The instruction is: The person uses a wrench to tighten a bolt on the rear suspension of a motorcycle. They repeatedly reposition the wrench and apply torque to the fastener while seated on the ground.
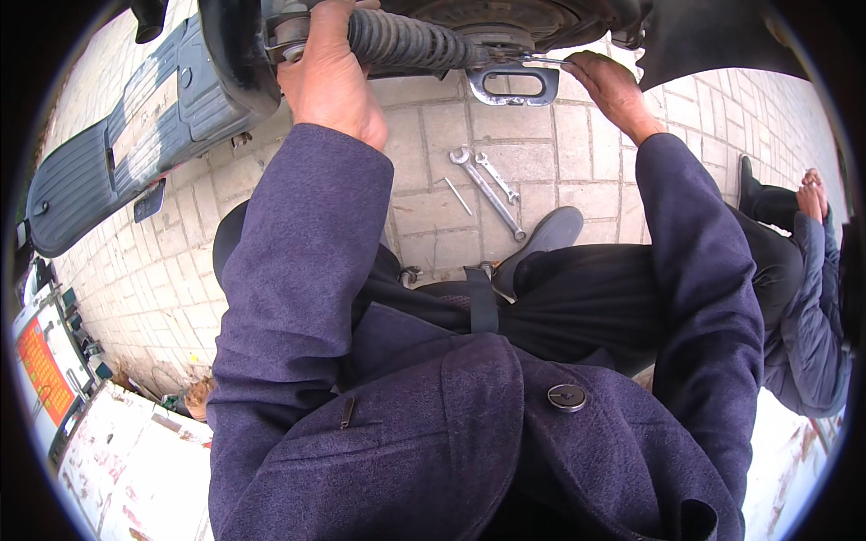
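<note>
The left hand [334, 86] is at the far left end of a ribbed black shock absorber [410, 42], its fingertips out of sight, so I cannot tell how firmly it grips. The right hand [615, 87] is closed on a thin metal tool [547, 59], which points left toward the shock absorber's right end. Just below that end is a looped metal bracket [492, 95]. Nearer, on the paving [424, 135], lie a large wrench [492, 197], a small wrench [498, 178] to its right and a slim rod [457, 196] to its left. At the right, another person's hands [813, 194] are close together.
</note>
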The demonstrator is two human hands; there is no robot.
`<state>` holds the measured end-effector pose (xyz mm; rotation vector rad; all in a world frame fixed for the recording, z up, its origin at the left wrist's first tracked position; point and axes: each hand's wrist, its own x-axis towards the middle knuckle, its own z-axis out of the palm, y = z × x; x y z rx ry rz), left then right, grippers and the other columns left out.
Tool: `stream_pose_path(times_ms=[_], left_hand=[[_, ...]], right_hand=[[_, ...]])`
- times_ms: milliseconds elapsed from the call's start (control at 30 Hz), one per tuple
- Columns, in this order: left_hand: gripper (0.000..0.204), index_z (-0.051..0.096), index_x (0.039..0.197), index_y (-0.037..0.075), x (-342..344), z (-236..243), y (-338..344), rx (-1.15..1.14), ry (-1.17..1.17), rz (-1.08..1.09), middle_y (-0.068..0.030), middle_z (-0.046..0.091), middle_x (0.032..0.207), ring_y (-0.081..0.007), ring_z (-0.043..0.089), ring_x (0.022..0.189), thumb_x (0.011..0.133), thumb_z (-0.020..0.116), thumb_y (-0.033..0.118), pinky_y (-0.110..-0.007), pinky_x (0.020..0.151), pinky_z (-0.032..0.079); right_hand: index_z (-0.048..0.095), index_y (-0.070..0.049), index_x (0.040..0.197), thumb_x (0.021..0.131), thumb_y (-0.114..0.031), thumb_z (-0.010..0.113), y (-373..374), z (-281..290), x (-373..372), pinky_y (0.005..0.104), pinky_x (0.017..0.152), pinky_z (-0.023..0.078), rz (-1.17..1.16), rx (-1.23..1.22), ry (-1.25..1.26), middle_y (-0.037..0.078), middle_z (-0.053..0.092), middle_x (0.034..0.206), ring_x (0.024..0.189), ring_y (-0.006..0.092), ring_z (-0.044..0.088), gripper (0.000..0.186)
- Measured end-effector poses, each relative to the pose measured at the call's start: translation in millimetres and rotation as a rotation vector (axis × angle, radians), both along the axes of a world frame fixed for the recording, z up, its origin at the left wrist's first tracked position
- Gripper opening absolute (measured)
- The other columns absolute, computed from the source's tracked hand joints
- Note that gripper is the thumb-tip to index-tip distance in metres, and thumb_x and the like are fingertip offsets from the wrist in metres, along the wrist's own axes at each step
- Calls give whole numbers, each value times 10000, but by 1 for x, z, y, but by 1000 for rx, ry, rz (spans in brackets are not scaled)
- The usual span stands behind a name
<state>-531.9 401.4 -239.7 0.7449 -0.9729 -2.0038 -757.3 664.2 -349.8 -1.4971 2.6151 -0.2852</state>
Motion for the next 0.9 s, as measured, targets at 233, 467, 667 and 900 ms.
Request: stream_pose_path(times_ms=[233, 467, 667, 900], left_hand=[[173, 631, 1088, 53, 0, -5, 1, -67, 20, 9, -74, 690, 943, -196, 676, 888, 948, 689, 136, -350, 861, 544], [352, 553, 1205, -6, 3, -6, -9, -69, -32, -58, -170, 722, 1041, -277, 724, 974, 923, 701, 143, -424, 972, 568], [185, 628, 1085, 45, -1, -4, 0, -60, 12, 21, -73, 686, 937, -190, 668, 871, 940, 696, 138, -352, 846, 540], [188, 641, 1082, 57, 0, -6, -3, -72, -25, 7, -65, 698, 930, -183, 670, 851, 930, 711, 142, -351, 831, 538]], right_hand=[[687, 4, 1074, 1042, -397, 593, -10, 15, -5, 445, 818, 487, -40, 58, -148, 197, 686, 962, 895, 384, 646, 414], [745, -53, 1104, 1005, -557, 594, -18, 22, -16, 433, 815, 513, -98, 121, -319, 166, 732, 914, 872, 333, 697, 535], [760, -53, 1022, 933, -661, 634, -22, 13, -14, 434, 786, 500, -196, 103, -311, 154, 705, 832, 843, 317, 686, 628], [755, -47, 965, 910, -655, 662, -27, 18, -12, 442, 786, 501, -217, 151, -272, 146, 703, 813, 826, 328, 685, 617]])
